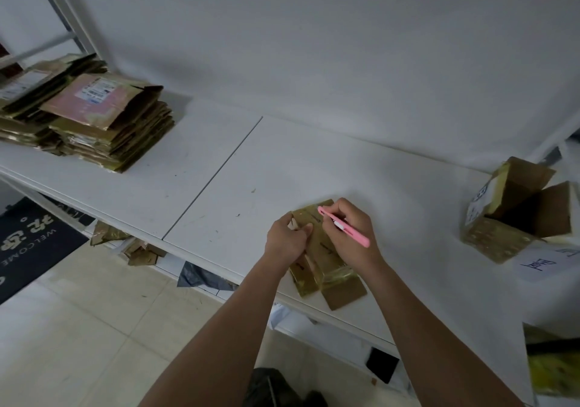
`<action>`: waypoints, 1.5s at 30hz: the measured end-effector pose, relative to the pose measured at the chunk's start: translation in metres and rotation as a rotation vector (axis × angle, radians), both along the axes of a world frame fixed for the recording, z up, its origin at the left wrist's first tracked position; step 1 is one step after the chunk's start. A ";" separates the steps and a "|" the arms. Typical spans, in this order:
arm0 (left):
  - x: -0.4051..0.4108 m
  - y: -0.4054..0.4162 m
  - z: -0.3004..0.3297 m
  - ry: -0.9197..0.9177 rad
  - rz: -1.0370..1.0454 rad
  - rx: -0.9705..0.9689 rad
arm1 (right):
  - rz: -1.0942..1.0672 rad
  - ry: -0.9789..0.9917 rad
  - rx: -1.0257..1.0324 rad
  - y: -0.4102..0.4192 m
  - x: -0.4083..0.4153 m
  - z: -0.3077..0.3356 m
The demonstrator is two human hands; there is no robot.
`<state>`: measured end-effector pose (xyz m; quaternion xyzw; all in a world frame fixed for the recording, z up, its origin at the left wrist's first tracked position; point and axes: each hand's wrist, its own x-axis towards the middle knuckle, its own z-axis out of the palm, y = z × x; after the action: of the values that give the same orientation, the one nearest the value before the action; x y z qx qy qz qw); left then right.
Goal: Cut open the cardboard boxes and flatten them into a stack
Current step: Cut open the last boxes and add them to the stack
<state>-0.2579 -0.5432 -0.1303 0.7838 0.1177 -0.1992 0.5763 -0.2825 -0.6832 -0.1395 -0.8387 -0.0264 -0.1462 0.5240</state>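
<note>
Lengthwise toward camera box [317, 256], cutter [343, 226] diagonal

A small tape-covered cardboard box [320, 256] lies on its side at the near edge of the white table [219, 180], one brown end flap splayed outward. An open box [514, 212] stands at the table's right end. A stack of flattened boxes [88, 115] sits at the table's far left.
</note>
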 end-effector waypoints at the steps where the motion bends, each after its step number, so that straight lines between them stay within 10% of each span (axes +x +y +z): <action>1: 0.000 0.000 0.000 0.000 0.000 0.004 | 0.016 -0.004 -0.025 0.000 0.000 0.000; 45: 0.007 0.004 -0.002 -0.006 -0.010 0.125 | 0.060 0.032 -0.030 -0.024 -0.073 -0.001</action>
<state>-0.2507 -0.5396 -0.1321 0.8195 0.1242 -0.1919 0.5256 -0.3558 -0.7068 -0.1403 -0.8475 -0.0452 -0.1167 0.5158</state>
